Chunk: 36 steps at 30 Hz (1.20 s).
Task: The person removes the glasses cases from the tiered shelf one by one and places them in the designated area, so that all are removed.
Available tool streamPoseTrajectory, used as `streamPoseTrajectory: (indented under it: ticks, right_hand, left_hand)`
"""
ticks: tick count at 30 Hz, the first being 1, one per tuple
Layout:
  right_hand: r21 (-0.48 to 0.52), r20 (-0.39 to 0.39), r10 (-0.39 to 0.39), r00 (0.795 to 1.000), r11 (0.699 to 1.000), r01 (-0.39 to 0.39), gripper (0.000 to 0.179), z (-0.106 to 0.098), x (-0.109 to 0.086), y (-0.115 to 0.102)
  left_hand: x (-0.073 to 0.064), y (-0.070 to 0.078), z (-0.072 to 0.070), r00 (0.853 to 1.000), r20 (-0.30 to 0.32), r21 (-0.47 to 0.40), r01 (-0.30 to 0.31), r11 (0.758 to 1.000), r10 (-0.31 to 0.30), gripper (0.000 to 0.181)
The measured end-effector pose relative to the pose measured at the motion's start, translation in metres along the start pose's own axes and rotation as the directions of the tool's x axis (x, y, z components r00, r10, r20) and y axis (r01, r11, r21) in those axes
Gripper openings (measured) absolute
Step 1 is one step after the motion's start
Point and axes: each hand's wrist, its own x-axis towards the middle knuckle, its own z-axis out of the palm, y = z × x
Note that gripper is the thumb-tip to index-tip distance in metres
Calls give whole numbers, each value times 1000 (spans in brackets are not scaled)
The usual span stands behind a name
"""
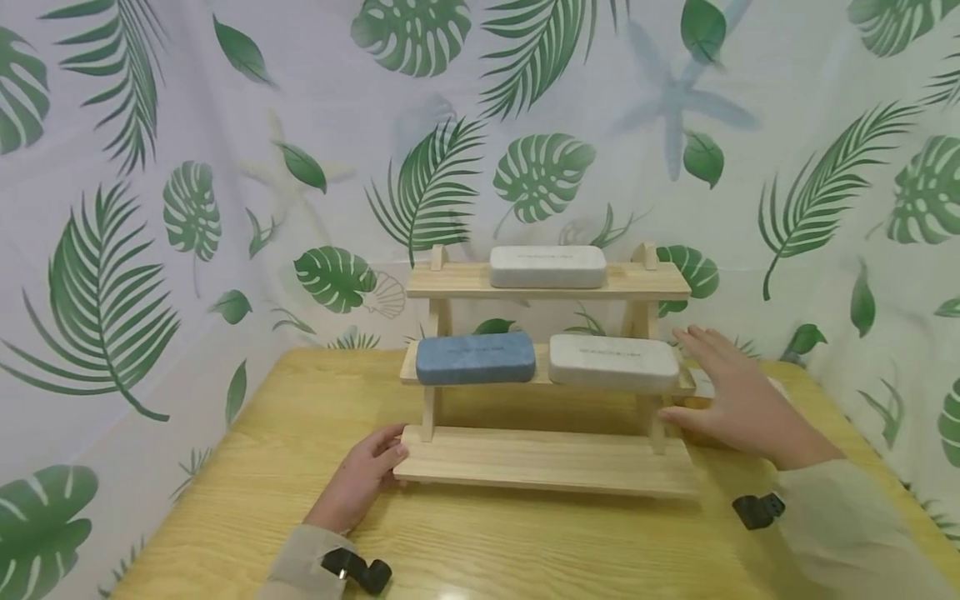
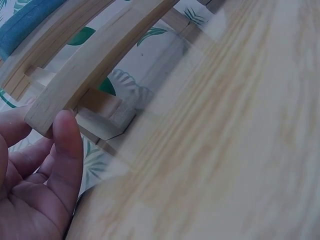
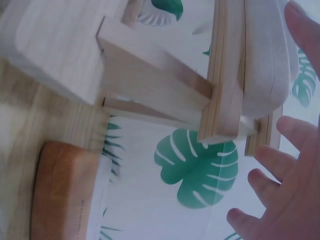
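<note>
A three-tier wooden stand (image 1: 547,458) is on the table. On its middle shelf lie a blue glasses case (image 1: 476,358) and a white glasses case (image 1: 613,362); another white case (image 1: 547,267) lies on the top shelf. My left hand (image 1: 362,477) grips the left end of the bottom shelf, which the left wrist view shows between thumb and fingers (image 2: 67,145). Beside the stand's right side, my right hand (image 1: 738,404) is held with its fingers spread, close to the white case on the middle shelf. The right wrist view shows nothing held in it.
An orange-brown glasses case (image 3: 62,190) lies on the table right of the stand, with a white one (image 3: 100,197) against it; my right hand mostly hides them in the head view. A leaf-patterned cloth (image 1: 285,208) hangs behind and beside the wooden table (image 1: 300,392).
</note>
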Motion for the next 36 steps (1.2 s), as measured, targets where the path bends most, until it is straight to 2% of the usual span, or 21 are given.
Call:
streamPoseTrajectory:
  ticks: [5, 11, 18, 24, 36]
  right_hand:
    - [-40, 3, -39, 999, 998, 39, 113, 0, 9, -12]
    - [-77, 9, -81, 997, 994, 82, 120, 8, 16, -17]
    - [-97, 52, -46, 998, 994, 51, 124, 13, 30, -27]
    - [-150, 52, -56, 997, 987, 64, 132, 17, 46, -28]
    - [-134, 53, -16, 998, 991, 23, 136, 26, 54, -29]
  left_hand:
    - [0, -1, -1, 1000, -4, 3, 2, 1000, -2, 55]
    - [2, -6, 1, 1000, 1, -11, 9, 1000, -9, 55]
    - [1, -3, -1, 1000, 2, -7, 4, 1000, -4, 55]
    - [0, -1, -2, 1000, 15, -10, 6, 1000, -6, 57]
    - [0, -2, -2, 1000, 18, -27, 2, 1000, -2, 59]
